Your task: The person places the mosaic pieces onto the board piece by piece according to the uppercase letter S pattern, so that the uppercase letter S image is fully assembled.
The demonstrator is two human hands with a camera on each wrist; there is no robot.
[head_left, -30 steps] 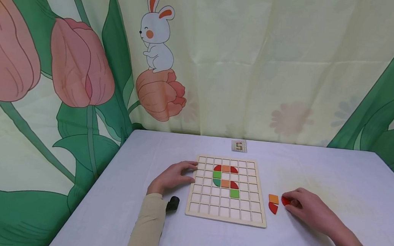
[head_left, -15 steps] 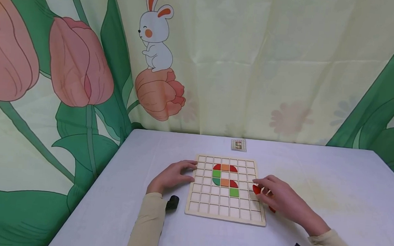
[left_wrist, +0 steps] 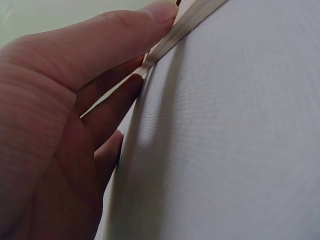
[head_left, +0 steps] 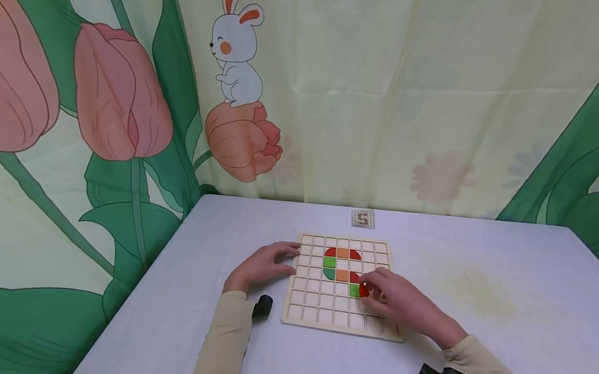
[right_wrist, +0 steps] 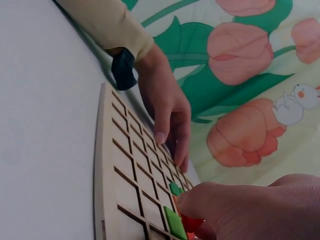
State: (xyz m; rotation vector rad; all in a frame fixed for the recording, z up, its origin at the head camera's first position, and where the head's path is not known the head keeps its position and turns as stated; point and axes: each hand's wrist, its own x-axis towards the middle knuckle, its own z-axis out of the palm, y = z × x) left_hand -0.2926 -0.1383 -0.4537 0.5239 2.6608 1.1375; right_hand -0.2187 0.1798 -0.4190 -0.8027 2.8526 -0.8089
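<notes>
The wooden grid board (head_left: 316, 314) lies on the white table, with red, orange and green tiles set in some of its cells. My left hand (head_left: 264, 268) rests at the board's left edge, the thumb and fingertips touching its side in the left wrist view. Between thumb and fingers, my right hand (head_left: 406, 301) pinches a red quarter-circle tile (head_left: 363, 291) over the cell just right of the lower light green square tile (head_left: 354, 290). In the right wrist view, that green square appears beside the red piece, which my thumb partly covers.
A small card (head_left: 363, 218) with a grid and a coloured figure lies beyond the board. A curtain printed with tulips and a rabbit (head_left: 239, 81) hangs behind the table. My right hand and forearm hide the spot right of the board.
My right hand has carried the red quarter-circle tile leftward from the table onto the board. The orange and red tiles right of the board are now hidden behind it. My left hand stays put.
</notes>
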